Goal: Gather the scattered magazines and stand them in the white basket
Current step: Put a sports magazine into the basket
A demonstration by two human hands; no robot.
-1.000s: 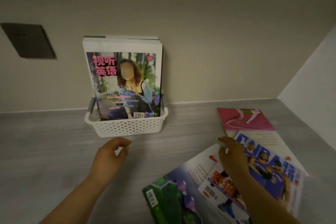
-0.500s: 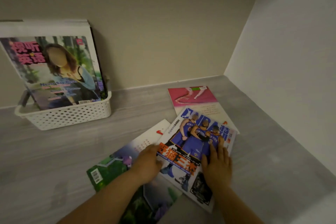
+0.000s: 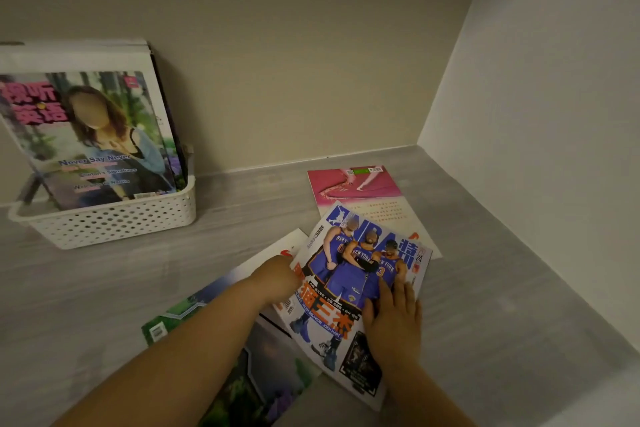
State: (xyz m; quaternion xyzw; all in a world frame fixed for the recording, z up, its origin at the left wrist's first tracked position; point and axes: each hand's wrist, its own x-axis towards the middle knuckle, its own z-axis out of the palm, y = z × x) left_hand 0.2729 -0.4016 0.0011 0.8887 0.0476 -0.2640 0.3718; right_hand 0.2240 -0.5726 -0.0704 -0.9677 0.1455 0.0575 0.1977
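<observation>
Right hand is laid flat, fingers straight, on the basketball magazine, lower centre; the hold of the left hand at its edge cannot be told. Magazines beneath could be dragged along.

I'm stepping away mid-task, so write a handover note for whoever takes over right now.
Left hand: at the basketball magazine's left edge, grip unclear.
Right hand: flat on its cover.
Done: several standing magazines are in the white basket.
Left: the basketball magazine, the green magazine and the pink magazine, both partly under it, lie on the table. Stand all three in the basket.
</observation>
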